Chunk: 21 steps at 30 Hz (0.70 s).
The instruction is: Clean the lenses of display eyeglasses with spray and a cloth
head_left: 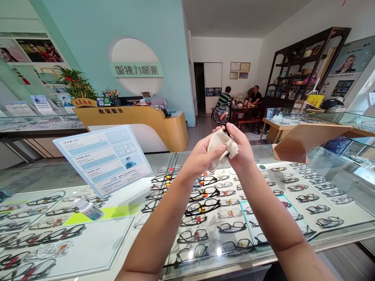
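Note:
Both of my hands are raised together above the glass display case (211, 218). My left hand (204, 153) is closed on a crumpled cream cleaning cloth (216, 146), its thumb pressed over the folds. Closed around a pair of black-framed eyeglasses (222, 114), my right hand (240, 146) also touches the cloth's edge. One lens with an orange sticker stands up above my fingers. The cloth and my fingers hide the rest of the frame.
A white spray bottle (88, 208) stands on the glass at left, near a tilted printed sign (102, 160). Rows of eyeglasses (202, 207) lie under the glass. A brown stand (310, 140) is at right. Two people (224, 96) sit at a table behind.

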Available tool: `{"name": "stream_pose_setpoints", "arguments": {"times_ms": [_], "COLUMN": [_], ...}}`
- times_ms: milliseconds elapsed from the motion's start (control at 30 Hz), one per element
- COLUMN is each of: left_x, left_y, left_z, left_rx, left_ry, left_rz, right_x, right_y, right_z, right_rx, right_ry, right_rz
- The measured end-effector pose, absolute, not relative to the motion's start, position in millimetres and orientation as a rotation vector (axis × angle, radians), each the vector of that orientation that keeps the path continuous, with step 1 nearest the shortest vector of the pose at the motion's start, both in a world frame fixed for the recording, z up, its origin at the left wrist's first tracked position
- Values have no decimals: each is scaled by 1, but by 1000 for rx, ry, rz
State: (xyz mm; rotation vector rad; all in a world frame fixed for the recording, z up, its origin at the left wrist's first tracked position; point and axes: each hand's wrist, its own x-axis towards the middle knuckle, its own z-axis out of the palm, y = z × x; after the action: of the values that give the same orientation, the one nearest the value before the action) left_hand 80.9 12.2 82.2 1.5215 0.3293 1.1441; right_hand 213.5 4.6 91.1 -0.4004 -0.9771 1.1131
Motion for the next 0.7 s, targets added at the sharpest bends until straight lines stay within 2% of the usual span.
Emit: {"name": "stream_pose_setpoints", "arguments": {"times_ms": [167,267,367,533,700], "left_x": [106,109,96,64,73], "left_y": [2,-1,4,13,12], "left_z": [73,73,78,87,83], "left_rx": [1431,1371,1451,1752,1850], "left_ry": [446,518,458,333,314], "left_rz": [1547,1632,1514,1058,1190], "right_x": [191,185,190,203,203], "right_y": [1,-2,-4,-5,-4], "right_z": [81,80,84,92,92], "right_rx": [-374,-373,-340,-349,-329], "right_ry": [-869,-876,-871,-936,-882], "right_rz": [1075,1067,1072,1184,1214]}}
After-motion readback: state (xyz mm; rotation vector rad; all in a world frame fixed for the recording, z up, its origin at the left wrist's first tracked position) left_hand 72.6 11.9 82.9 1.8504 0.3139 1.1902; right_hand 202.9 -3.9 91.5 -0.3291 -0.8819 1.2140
